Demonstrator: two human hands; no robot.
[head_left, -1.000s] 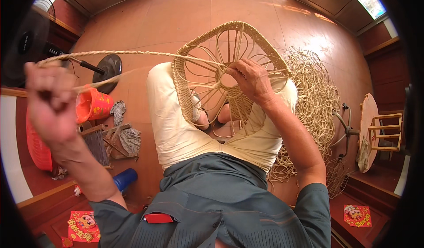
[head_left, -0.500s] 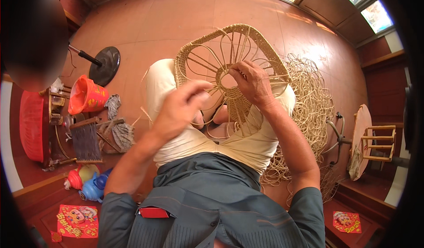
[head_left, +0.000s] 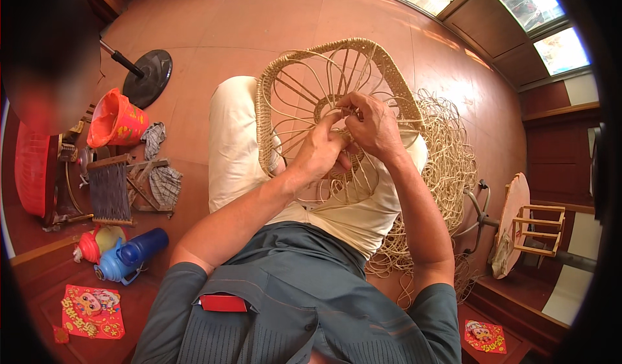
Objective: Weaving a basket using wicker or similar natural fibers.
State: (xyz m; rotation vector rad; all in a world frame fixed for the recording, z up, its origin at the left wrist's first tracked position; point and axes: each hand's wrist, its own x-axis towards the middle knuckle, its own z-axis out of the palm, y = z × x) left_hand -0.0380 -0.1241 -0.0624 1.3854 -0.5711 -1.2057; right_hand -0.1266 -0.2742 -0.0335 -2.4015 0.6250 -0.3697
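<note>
Across my knees rests a partly woven basket (head_left: 264,114) of tan straw cord, with a thick braided rim, spokes and loose loops inside it. Over its ringed middle my two hands meet, fingertips nearly touching. My left hand (head_left: 319,147) has its fingers closed on a strand of the cord. Beside it, my right hand (head_left: 374,125) pinches the cord between thumb and forefinger. My fingers hide the exact spot where the strand passes, and part of the ring.
A big heap of loose cord (head_left: 447,163) lies on the floor at my right. Further right stand a round-topped stool (head_left: 512,225) and a small wooden rack. At my left are a red bucket (head_left: 118,121), a folding stool (head_left: 110,192), a blue flask (head_left: 144,246) and a black round base (head_left: 150,79).
My left hand has moved right and forward to meet my right hand at the basket's middle, and its fingers have closed. The view has shifted slightly.
</note>
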